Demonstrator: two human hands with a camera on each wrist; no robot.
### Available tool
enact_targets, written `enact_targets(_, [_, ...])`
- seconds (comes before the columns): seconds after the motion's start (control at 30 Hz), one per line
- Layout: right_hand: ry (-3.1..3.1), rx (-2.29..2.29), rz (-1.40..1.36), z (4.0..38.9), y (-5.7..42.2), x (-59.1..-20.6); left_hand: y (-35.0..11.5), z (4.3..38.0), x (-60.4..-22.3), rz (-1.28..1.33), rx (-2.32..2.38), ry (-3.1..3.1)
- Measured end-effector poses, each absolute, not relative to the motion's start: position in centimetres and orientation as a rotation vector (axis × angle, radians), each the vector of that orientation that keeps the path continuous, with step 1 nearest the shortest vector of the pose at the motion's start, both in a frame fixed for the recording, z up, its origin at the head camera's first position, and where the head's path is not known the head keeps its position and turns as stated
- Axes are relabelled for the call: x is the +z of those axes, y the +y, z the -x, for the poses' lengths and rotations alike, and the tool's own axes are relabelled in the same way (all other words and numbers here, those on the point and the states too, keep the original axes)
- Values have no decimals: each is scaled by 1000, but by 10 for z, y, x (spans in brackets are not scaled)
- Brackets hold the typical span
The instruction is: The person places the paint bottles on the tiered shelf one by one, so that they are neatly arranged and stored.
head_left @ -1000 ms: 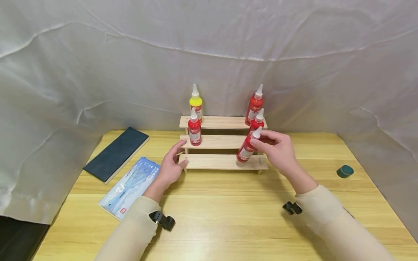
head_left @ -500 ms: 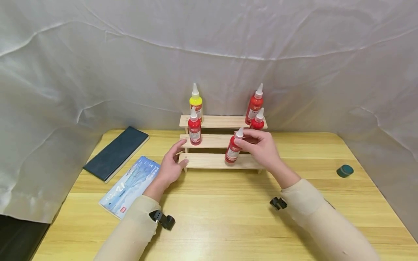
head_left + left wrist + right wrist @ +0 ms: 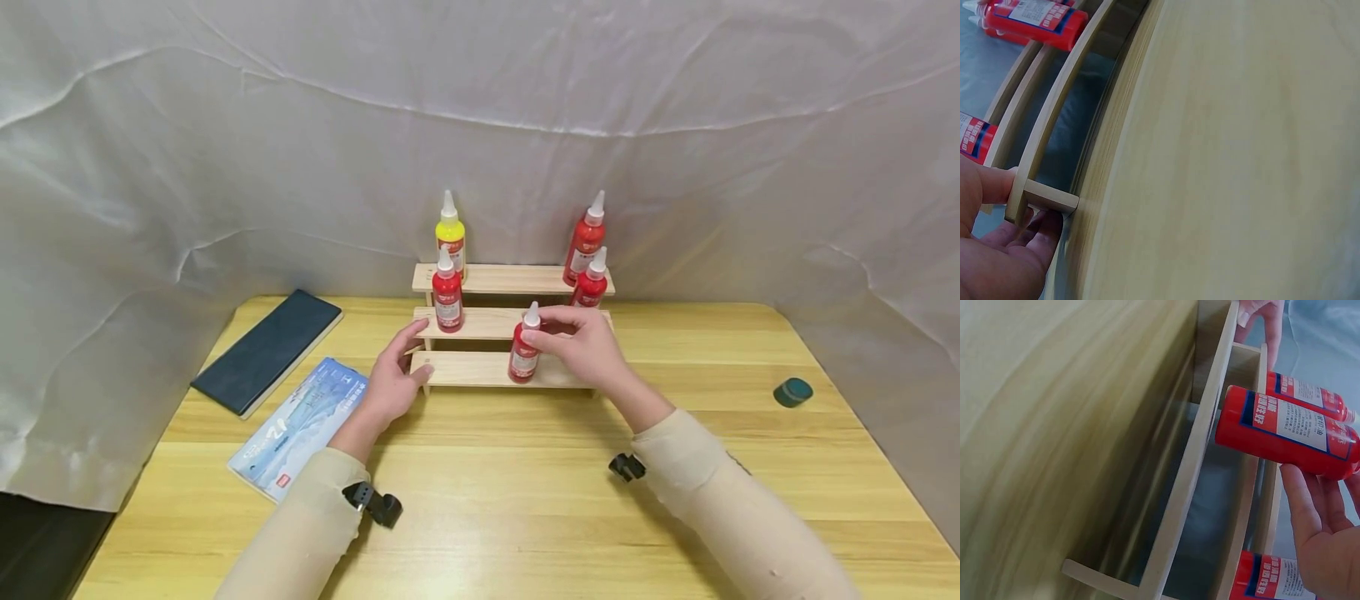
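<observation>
A three-step wooden display stand (image 3: 465, 368) stands at the back of the table. My left hand (image 3: 392, 382) grips its left end, thumb over the lowest step and fingers beneath, as the left wrist view shows. With thumb and fingers, my right hand (image 3: 583, 343) pinches a red squeeze bottle (image 3: 523, 360) near its top. That bottle is upright, right at the lowest step, a little right of its middle. Another red bottle (image 3: 447, 304) is on the middle step at left, in front of a yellow bottle (image 3: 450, 232). At right, two red bottles (image 3: 1272, 578) occupy the middle and top steps.
A dark notebook (image 3: 268, 353) and a blue-and-white booklet (image 3: 300, 429) lie on the table at left. Far right is a small dark green jar (image 3: 792, 392). Grey fabric (image 3: 517, 108) hangs behind the stand and along both sides.
My right hand has carried the red squeeze bottle leftward along the lowest step, and the bottle has gone from tilted to upright. The left hand stays in place on the stand.
</observation>
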State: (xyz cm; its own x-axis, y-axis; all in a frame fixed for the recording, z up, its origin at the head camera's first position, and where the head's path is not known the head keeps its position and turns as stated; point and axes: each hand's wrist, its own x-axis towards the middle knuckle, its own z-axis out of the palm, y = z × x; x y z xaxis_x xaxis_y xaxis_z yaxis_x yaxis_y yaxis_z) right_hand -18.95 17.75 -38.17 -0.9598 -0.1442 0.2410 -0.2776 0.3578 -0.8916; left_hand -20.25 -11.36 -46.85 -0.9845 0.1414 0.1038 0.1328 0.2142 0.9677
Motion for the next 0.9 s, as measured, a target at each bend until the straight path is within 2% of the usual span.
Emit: enact_targets(0.9, [-2394,1735,-430,184,179,-392,-110,202,-467,-301,1900,2490])
